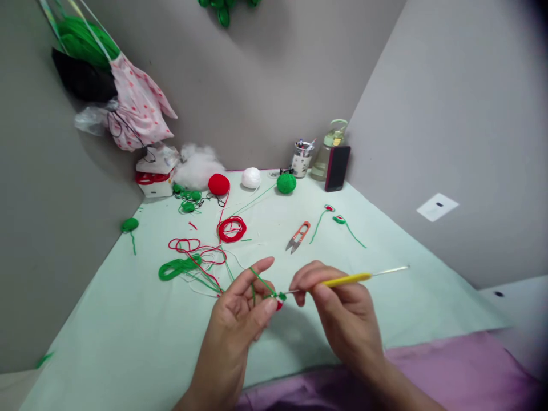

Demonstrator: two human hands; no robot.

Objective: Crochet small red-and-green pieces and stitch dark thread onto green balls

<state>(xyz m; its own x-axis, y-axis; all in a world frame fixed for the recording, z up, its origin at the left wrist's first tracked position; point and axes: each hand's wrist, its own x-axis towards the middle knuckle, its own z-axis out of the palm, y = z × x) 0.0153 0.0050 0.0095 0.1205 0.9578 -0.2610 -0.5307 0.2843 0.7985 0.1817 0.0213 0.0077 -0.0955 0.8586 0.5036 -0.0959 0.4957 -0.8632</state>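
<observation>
Between the thumb and fingers of my left hand is a small crochet piece in green, white and red. Green yarn runs from it over my raised index finger. My right hand grips a crochet hook by its yellow handle. The hook's thin metal tip meets the piece, though whether it sits inside a stitch is too small to tell. The hook's other metal end points out to the right. Red, green and white strands trail from behind my left hand across the table.
Orange thread snips lie beyond my hands, with two small crocheted pieces to their right. Red, white and green yarn balls line the back, near a pen cup, a bottle and a phone. Loose yarn coils lie left.
</observation>
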